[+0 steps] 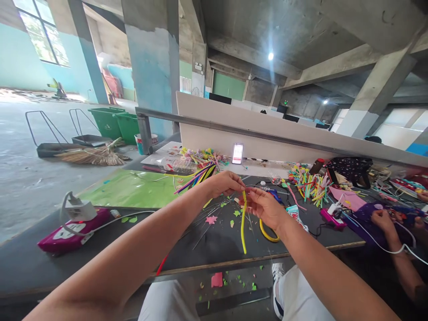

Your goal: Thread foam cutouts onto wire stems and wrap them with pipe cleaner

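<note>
Over the dark table, my left hand (230,183) pinches the top of a yellow pipe cleaner (244,229), fingers closed. Close beside it, my right hand (264,206) also has its fingers closed at the upper end of that pipe cleaner. The lower length hangs down toward the table edge, slightly bent. A yellow ring-shaped thing (269,232) lies under my right hand, partly hidden by it. Left of the pipe cleaner are a pink paper star (211,220), green paper scraps (237,213) and thin wires.
A lit phone (237,154) stands against the white partition (247,118). Bunches of colourful pipe cleaners (310,183) lie at the back. Magenta power strips (72,234) with cables sit at both sides. A green sheet (130,189) lies left. Another person's hand (383,220) is at right.
</note>
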Motion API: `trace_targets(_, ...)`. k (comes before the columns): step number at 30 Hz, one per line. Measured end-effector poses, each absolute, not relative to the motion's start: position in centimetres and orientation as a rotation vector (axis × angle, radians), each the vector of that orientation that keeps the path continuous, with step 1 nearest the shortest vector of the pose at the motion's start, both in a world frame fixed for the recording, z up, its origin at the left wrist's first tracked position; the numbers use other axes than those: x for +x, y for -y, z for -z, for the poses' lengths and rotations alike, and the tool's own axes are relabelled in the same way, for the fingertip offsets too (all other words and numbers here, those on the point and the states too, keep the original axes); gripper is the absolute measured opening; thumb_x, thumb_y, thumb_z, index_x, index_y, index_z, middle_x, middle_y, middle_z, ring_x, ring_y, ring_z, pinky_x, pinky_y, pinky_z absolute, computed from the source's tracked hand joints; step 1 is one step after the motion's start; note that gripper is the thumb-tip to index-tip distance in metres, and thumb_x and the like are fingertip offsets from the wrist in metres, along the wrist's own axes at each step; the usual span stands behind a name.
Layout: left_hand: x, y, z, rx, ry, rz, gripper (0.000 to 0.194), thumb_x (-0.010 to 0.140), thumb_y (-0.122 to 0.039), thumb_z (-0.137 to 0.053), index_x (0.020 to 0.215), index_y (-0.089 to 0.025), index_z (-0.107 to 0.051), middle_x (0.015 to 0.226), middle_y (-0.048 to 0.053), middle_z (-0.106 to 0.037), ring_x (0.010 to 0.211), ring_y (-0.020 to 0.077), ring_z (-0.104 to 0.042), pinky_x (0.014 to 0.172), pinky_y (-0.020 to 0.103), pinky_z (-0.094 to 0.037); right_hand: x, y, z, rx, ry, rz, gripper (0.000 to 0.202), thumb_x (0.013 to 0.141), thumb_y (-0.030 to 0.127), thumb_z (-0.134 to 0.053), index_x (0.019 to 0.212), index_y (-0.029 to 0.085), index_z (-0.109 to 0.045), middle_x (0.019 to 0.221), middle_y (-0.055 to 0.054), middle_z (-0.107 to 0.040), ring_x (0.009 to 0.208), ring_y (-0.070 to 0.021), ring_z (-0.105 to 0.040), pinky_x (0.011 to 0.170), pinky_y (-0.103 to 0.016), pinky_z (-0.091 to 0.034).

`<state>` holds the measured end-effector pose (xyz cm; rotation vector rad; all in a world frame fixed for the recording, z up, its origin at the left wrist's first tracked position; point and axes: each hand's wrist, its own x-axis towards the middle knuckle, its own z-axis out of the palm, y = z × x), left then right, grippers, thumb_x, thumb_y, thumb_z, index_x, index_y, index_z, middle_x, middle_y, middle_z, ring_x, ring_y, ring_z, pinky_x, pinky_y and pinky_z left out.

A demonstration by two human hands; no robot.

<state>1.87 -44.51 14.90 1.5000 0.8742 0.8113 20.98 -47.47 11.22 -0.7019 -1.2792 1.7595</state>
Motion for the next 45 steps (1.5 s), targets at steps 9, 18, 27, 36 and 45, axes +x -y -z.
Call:
trace_targets(9, 3.1, 43.1, -15.0, 1.524, -0.894, -0.720, 0.031, 0.054, -0.030, -0.078, 0.074, -0.009, -0.067, 0.054, 0.000, -0.056, 0.036, 0.0028, -0.034, 0.035, 0.018, -0.019, 20.5, 48.2, -8.8, -0.834, 1.051, -1.665, 0.029, 0.057, 0.026, -0.083, 0.078, 0.012, -0.069, 0.064, -0.005, -0.069, 0.056, -0.0152, -0.065, 0.059, -0.027, -0.054)
trace_targets(18, 4.7, 43.8, -12.4, 1.427, -0.875, -0.960, 0.039, 0.069, -0.048, -0.067, 0.084, -0.011, -0.067, 0.066, 0.002, -0.058, 0.045, 0.0064, -0.047, 0.038, 0.018, -0.034, 21.5, 47.4, -7.8, -0.821, 0.929, -1.660, 0.027, 0.059, 0.029, -0.081, 0.079, 0.013, -0.070, 0.065, -0.005, -0.069, 0.058, -0.0176, -0.067, 0.061, -0.029, -0.054)
trace_targets(27, 6.3, 43.9, -10.1, 1.140, -0.748, -1.005, 0.036, 0.073, -0.039, -0.068, 0.099, -0.014, -0.063, 0.064, -0.002, -0.054, 0.044, 0.0051, -0.047, 0.036, 0.016, -0.031, 22.3, 46.0, -6.8, -0.822, 0.920, -1.657, 0.024, 0.061, 0.030, -0.079, 0.078, 0.015, -0.071, 0.065, -0.004, -0.069, 0.058, -0.0176, -0.066, 0.061, -0.029, -0.053)
trace_targets(36, 5.8, 44.8, -9.5, 0.943, -0.569, -1.085, 0.048, 0.075, -0.028, -0.067, 0.121, -0.018, -0.053, 0.074, 0.001, -0.058, 0.067, 0.0105, -0.058, 0.071, 0.027, -0.049, 23.5, 45.8, -6.3, -0.773, 0.875, -1.753, 0.022, 0.065, 0.027, -0.078, 0.082, 0.016, -0.070, 0.080, -0.006, -0.071, 0.072, -0.0185, -0.067, 0.063, -0.031, -0.055)
trace_targets(45, 7.3, 49.8, -8.9, 1.836, -1.343, -1.654, 0.010, 0.076, -0.027, -0.062, 0.083, -0.022, -0.067, 0.096, 0.007, -0.057, 0.095, 0.0204, -0.054, 0.085, 0.030, -0.043, 23.4, 47.4, -6.9, -0.832, 0.865, -1.624, 0.024, 0.059, 0.028, -0.080, 0.079, 0.019, -0.070, 0.090, -0.003, -0.067, 0.078, -0.0160, -0.061, 0.056, -0.026, -0.054)
